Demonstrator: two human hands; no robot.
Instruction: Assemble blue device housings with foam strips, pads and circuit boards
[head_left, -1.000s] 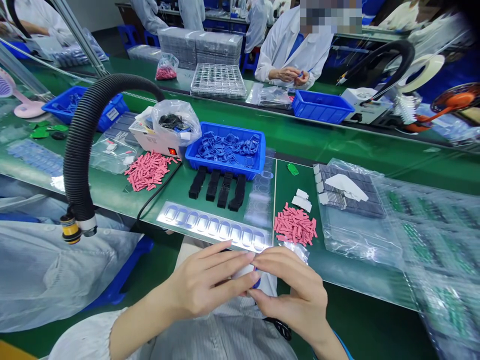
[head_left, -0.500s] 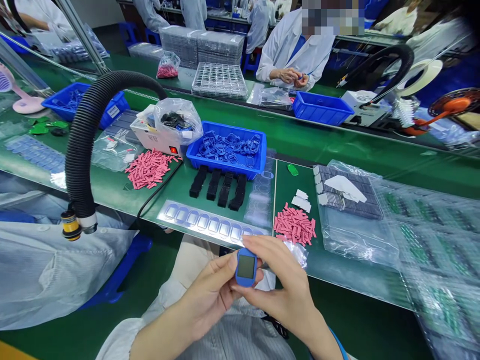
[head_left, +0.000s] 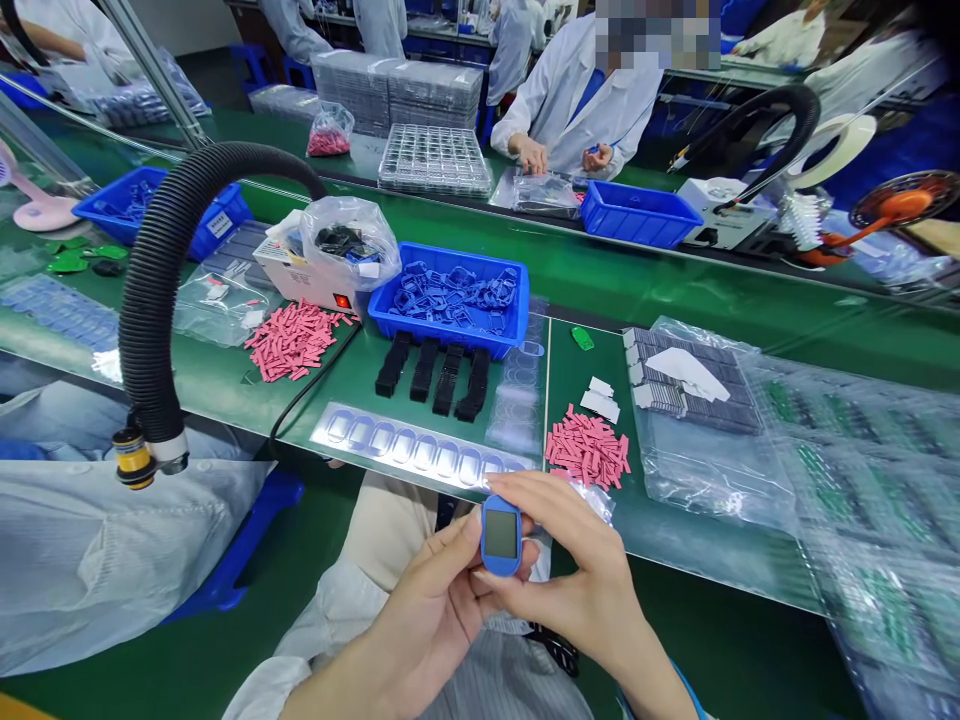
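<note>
A small blue case with a dark screen [head_left: 500,536] stands upright just below the table's front edge. My left hand [head_left: 435,610] and my right hand [head_left: 570,570] both grip it, fingers around its sides, screen facing me. Just beyond the hands lies a clear strip of oval film pieces [head_left: 420,452]. A pile of pink strips [head_left: 589,447] sits to the right of it. Further back, four rows of black parts [head_left: 435,375] lie in front of a blue bin of blue frames [head_left: 450,300].
A black corrugated hose [head_left: 154,290] arches over the left side, ending in a yellow nozzle [head_left: 135,460]. A second pink pile [head_left: 289,340], a white box under a bag [head_left: 322,255] and plastic-wrapped trays [head_left: 697,385] lie around. A person in white works across the belt [head_left: 585,95].
My hands turned the blue case from hidden between the fingers to upright with its screen toward me, then lowered it slightly. The person opposite moved one hand out to the table.
</note>
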